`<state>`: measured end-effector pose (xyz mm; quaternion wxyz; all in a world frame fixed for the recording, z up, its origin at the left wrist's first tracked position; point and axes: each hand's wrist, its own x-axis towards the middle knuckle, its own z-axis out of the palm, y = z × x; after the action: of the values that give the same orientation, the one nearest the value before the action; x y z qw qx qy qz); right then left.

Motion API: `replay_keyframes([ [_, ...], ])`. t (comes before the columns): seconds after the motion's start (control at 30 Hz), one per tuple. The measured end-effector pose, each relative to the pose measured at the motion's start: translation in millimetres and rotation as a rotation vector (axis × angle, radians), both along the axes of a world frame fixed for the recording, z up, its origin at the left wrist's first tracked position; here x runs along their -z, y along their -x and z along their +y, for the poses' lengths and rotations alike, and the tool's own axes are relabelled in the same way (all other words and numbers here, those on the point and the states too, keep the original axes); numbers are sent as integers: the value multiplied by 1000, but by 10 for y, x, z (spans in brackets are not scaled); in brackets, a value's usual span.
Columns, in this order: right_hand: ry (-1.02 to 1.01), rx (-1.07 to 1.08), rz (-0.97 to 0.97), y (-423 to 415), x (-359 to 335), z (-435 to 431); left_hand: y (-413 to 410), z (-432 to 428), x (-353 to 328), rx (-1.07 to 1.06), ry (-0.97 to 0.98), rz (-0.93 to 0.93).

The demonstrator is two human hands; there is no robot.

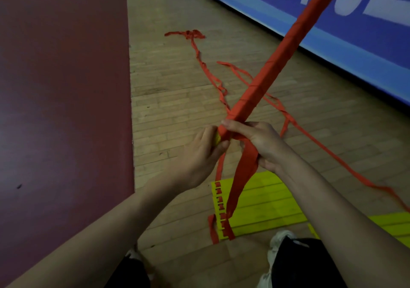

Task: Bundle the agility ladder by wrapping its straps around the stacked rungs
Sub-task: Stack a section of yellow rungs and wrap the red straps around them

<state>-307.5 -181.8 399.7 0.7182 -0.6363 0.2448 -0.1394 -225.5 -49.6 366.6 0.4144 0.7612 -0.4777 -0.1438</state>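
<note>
A long bundle of stacked rungs (286, 50), wound over in red strap, slants from the middle of the view up to the top right. My left hand (199, 156) grips its near end, where a bit of yellow rung shows. My right hand (259, 141) lies across the bundle with the thumb on top and clutches a gathered red strap (244, 172) that hangs down from it. Loose red straps (213, 77) trail away over the wooden floor. Below my hands lies a second ladder, several yellow rungs (261, 203) side by side on the floor.
A dark red court area (62, 99) covers the floor on the left. A blue banner with white lettering (332, 10) runs along the wall at the top right. My white shoe (279, 241) and dark shorts show at the bottom.
</note>
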Motion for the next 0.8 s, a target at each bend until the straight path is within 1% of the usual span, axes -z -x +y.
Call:
replay_keyframes([
  [0.1, -70, -38, -30, 8, -21, -12, 1, 53, -152, 24, 47, 534],
  [0.2, -96, -75, -43, 19, -29, -47, -10, 98, -198, 93, 37, 982],
  [0.23, -109, -87, -56, 15, -23, -58, 2, 104, -201, 130, 27, 1102],
  [0.3, -116, -115, -67, 15, -24, -60, 6, 101, -164, 162, 34, 1274],
  [0.4, -124, -148, -102, 20, -32, -98, -9, 68, -81, 246, 157, 1464],
  [0.43, -121, -161, -104, 23, -35, -120, -11, 57, -64, 274, 190, 1492],
  [0.47, -112, -176, -99, 30, -33, -150, -15, 44, -47, 284, 208, 1483],
  [0.63, 21, -322, -66, 125, -44, -244, -1, -4, -28, 228, 240, 1293],
  [0.8, 129, -265, 14, 128, 19, -308, -52, -11, -80, 228, 297, 1114],
])
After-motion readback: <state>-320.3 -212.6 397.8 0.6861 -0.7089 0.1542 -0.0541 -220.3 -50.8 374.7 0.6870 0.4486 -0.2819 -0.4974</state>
